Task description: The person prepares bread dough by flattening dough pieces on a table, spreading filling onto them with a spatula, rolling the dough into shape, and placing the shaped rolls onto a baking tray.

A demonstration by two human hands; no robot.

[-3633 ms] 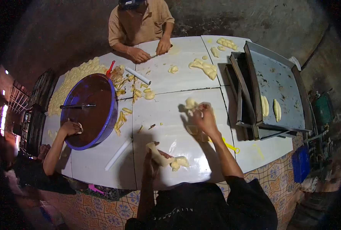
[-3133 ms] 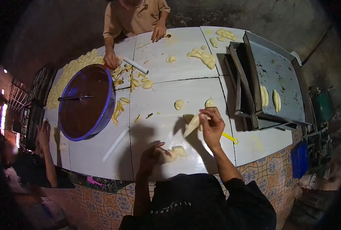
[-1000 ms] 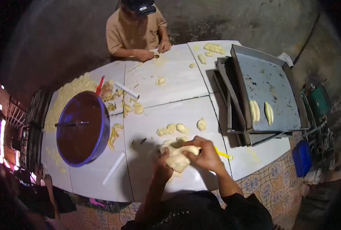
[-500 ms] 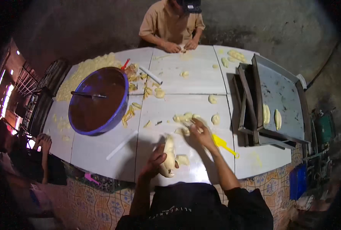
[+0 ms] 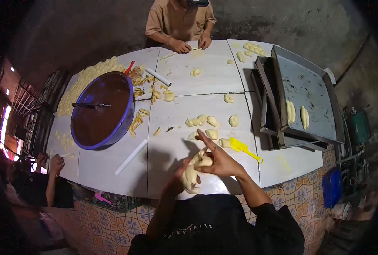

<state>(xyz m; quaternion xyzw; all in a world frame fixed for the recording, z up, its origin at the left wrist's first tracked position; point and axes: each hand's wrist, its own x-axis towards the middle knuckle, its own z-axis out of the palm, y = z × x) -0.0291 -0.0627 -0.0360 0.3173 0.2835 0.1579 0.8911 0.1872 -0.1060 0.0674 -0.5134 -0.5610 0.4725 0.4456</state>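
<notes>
Close to my body, my left hand point(image 5: 177, 173) is wrapped round a long, soft lump of pale dough point(image 5: 191, 180), held just above the near edge of the table. My right hand point(image 5: 223, 162) meets it from the right, thumb and fingers pressing on its upper end, the index finger stretched out. Just beyond my hands lie small cut dough pieces point(image 5: 212, 134), with rounded dough pieces point(image 5: 197, 121) behind them. A yellow plastic scraper point(image 5: 240, 145) rests right of my right hand, touching or very near one cut piece.
Left stands a blue basin point(image 5: 130, 114) of brown filling with a dark utensil across it. White rolling pins point(image 5: 131, 157) flank yellow strips point(image 5: 137, 123). Stacked metal trays point(image 5: 316, 93) stand right, two shaped doughs on top. One co-worker point(image 5: 180, 25) works opposite, another point(image 5: 52, 170) at left.
My right hand has come back from the dough pieces on the table to the lump in my left hand. The view has shifted slightly. The co-worker opposite has spread their hands apart.
</notes>
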